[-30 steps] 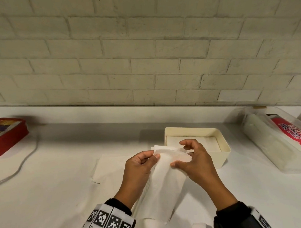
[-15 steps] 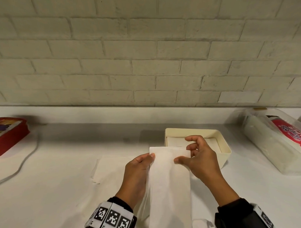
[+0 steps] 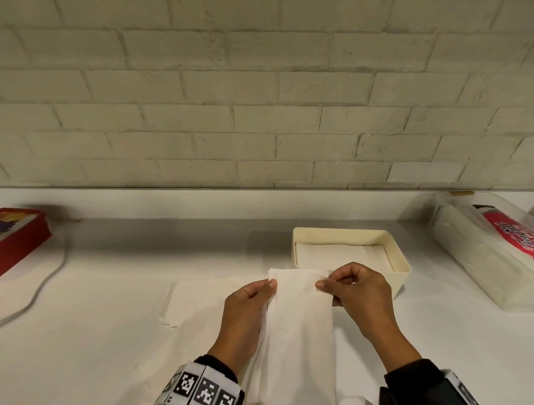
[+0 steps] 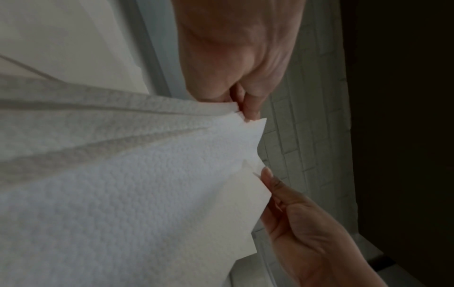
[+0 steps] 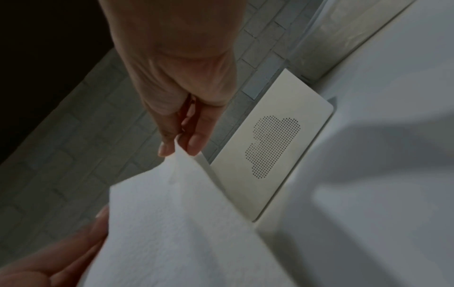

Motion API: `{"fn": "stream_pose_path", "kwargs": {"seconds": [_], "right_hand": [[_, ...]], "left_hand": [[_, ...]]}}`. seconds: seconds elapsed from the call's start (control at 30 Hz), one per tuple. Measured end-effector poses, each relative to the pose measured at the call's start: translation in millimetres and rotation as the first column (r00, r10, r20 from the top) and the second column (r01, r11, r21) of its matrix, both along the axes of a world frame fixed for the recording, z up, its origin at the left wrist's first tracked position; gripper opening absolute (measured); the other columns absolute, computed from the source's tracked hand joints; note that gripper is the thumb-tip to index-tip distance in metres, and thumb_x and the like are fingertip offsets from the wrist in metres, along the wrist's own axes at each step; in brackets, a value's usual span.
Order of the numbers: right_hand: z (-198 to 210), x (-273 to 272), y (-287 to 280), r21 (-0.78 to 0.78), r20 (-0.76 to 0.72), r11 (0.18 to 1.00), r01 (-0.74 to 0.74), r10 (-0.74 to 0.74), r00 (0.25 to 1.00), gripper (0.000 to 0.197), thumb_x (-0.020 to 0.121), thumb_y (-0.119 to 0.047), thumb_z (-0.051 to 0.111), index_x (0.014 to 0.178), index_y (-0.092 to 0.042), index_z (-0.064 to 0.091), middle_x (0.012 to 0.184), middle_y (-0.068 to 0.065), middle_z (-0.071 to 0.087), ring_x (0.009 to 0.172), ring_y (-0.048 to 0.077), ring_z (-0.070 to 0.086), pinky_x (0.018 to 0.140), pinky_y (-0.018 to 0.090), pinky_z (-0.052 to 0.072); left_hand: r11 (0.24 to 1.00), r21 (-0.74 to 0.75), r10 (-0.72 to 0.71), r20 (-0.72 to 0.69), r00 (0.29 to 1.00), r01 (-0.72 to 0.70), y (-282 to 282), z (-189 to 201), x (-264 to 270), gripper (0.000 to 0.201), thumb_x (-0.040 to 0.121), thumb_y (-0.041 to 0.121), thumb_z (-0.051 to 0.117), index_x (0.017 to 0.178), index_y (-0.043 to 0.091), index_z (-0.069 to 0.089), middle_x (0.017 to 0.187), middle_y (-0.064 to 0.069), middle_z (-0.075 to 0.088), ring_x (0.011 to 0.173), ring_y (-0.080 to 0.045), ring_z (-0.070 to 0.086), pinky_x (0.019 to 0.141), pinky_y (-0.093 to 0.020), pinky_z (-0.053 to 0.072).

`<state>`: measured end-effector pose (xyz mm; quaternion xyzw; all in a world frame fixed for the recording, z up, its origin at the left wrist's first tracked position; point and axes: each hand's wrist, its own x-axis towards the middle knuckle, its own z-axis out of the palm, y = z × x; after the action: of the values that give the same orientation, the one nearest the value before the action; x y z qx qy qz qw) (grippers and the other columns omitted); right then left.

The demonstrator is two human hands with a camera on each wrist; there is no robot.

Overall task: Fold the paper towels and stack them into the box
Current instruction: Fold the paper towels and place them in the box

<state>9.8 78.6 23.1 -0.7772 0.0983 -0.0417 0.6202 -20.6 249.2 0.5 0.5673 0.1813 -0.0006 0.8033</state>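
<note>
1. Between the fingertips, the paper towel [image 3: 300, 316] is hanging as a folded strip, just short of the box [image 3: 398, 258].
2. The left hand [image 3: 248, 312] and right hand [image 3: 356, 293] are each pinching a top corner.
3. The sheet is judged light, limp and tearable; hold the corners.

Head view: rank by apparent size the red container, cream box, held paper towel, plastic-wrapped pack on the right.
1. held paper towel, nearest the camera
2. plastic-wrapped pack, cut by frame edge
3. cream box
4. red container, partly cropped, so 3 versus 4 is unsure
</note>
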Motion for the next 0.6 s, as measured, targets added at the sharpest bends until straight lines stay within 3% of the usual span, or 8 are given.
{"fn": "stream_pose_path", "kwargs": {"seconds": [0.17,0.37,0.5,0.6], "right_hand": [[-6.6,-0.1,0.4,0.04,-0.016,0.999,-0.012,0.013,1.0,0.024,0.06,-0.006,0.085,0.063,-0.003,0.061,0.056,0.005,0.062,0.052,0.022,0.06,0.068,0.045,0.059],[-8.4,-0.9,5.3,0.089,-0.037,0.996,-0.028,0.032,0.999,0.024,0.061,-0.002,0.083,0.063,-0.003,0.06,0.057,0.006,0.061,0.051,0.022,0.058,0.067,0.045,0.059],[-11.5,-2.1,11.8,0.089,-0.061,0.995,-0.036,0.042,0.997,0.024,0.063,-0.002,0.083,0.065,-0.004,0.059,0.057,0.003,0.059,0.048,0.021,0.058,0.066,0.045,0.059],[-12.3,-4.6,19.3,0.061,-0.048,0.997,-0.048,0.051,0.998,0.028,0.061,-0.006,0.084,0.066,-0.006,0.057,0.058,0.002,0.056,0.043,0.015,0.056,0.059,0.037,0.057]], "left_hand": [[0.997,0.079,-0.007,0.041,0.999,0.004,-1.0,-1.3,-3.1,0.012,0.085,0.012,0.066,0.092,0.005,0.072,0.09,-0.009,0.074,0.092,-0.026,0.069,0.09,-0.037,0.053],[0.981,0.191,-0.005,0.094,0.996,-0.013,-0.8,-3.1,-3.9,0.007,0.084,0.012,0.067,0.083,0.012,0.074,0.076,0.004,0.074,0.071,-0.005,0.068,0.065,-0.012,0.051],[0.979,0.204,-0.032,0.107,0.994,0.01,-7.2,-3.1,-6.3,0.008,0.083,0.011,0.068,0.082,0.014,0.075,0.081,0.001,0.075,0.076,-0.011,0.069,0.07,-0.022,0.052],[0.977,0.215,-0.036,0.118,0.992,0.009,-9.8,-4.4,-7.7,0.007,0.082,0.011,0.069,0.08,0.014,0.075,0.079,-0.002,0.074,0.075,-0.014,0.068,0.071,-0.025,0.054]]}}
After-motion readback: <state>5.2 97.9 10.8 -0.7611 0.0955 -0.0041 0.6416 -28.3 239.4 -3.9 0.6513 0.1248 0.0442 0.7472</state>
